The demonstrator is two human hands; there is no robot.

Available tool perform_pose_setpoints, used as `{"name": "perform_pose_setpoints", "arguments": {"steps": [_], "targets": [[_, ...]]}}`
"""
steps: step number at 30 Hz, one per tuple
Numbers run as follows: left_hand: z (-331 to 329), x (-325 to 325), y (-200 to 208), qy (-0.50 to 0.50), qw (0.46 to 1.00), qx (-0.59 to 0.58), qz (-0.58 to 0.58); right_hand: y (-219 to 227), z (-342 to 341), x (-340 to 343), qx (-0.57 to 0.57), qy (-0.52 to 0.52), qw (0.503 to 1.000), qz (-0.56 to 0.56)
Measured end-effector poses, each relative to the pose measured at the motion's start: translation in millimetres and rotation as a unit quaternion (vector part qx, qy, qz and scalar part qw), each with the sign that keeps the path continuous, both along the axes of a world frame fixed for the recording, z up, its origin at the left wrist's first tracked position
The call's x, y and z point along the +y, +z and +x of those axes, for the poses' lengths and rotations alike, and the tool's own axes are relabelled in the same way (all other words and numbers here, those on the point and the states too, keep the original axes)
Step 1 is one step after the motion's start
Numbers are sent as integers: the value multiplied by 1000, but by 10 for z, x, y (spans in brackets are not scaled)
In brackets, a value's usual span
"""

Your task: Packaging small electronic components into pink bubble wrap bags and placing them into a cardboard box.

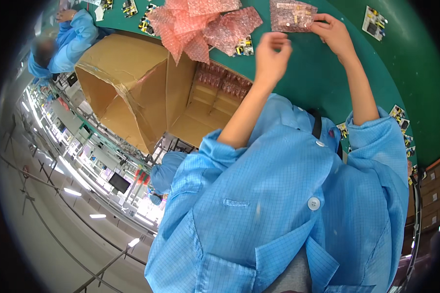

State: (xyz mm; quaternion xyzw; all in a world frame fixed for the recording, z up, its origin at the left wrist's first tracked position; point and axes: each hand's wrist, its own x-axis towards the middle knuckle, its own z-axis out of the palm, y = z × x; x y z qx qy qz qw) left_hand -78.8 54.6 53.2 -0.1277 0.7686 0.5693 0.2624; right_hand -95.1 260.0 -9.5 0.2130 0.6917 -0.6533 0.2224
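We see a pink bubble-wrap bag holding a circuit board [292, 15] lying on the green counter [308, 78], our right hand [335, 34] touching its right edge and our left hand [273, 56] just before it. Left of the bag lies a heap of pink bubble-wrap sheets [200, 24]; an open brown cardboard box [132, 83] stands left of the counter.

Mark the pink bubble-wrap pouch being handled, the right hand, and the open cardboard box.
pink bubble-wrap pouch [292, 15], head view, middle of its face
right hand [334, 33], head view, back of hand
open cardboard box [127, 63], head view, top flap
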Motion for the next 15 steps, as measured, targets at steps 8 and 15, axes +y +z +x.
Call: {"name": "perform_pose_setpoints", "arguments": {"steps": [8, 15], "targets": [[-601, -800, -82, -73, 865, 319, -382, 491, -272, -343, -27, -79, 988, -131], [-701, -687, -182, -107, 883, 201, -410, 328, -109, -484, 122, -26, 972, 201]]}}
